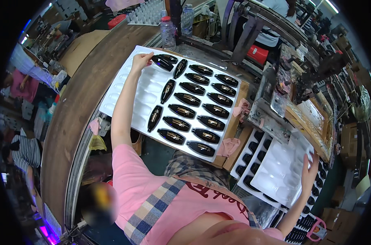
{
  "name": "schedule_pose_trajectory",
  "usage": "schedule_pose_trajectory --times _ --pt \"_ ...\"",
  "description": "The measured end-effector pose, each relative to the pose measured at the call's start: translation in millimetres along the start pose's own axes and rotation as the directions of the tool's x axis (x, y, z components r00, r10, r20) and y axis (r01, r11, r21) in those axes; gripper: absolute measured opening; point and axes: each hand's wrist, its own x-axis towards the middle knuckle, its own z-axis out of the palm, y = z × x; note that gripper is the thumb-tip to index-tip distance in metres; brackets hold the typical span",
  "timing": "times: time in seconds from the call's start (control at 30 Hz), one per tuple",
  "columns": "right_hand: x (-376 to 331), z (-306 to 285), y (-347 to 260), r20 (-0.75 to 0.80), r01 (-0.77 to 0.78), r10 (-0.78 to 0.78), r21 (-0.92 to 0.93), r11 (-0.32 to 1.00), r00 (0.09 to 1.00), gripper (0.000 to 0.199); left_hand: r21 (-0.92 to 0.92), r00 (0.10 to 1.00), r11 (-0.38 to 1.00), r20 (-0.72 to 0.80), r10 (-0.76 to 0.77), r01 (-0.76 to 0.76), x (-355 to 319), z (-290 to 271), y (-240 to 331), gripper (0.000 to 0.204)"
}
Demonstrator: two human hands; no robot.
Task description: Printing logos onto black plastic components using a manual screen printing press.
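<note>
Left hand [141, 60] pinches the far-left corner of the white tray [124, 87] on the counter, black piece [162, 63] just right of its fingers, long axis across; right hand [309, 169] grips an empty tray [281, 171] well apart.

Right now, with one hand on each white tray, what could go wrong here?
1. The left hand places a glossy black piece at the far corner of the white moulded tray; a slip might knock neighbouring pieces out of their pockets.
2. The right hand has only an edge grip on the empty tray, which could flex or slide off the stack beneath.
</note>
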Motion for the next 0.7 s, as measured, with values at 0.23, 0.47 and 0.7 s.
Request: schedule_pose_trajectory --times 0.23,0.47,0.7 --pt "-34.9 -62.6 51.9 -0.108 -0.391 0.534 -0.801 0.453 0.838 0.066 0.296 0.981 0.946 -0.176 -0.080 0.130 35.5 -0.3 -44.3 0.041" --pt "-58.2 -70.7 111.1 -0.129 -0.445 0.478 -0.628 0.639 0.869 0.062 0.807 0.956 0.578 -0.252 0.150 0.122 7.1 17.0 -8.8 0.051" --pt "-43.5 -52.9 61.7 -0.157 -0.236 0.229 -0.022 0.972 0.961 0.034 0.220 0.602 0.561 0.324 0.730 -0.798 -61.6 127.2 50.2 0.027"
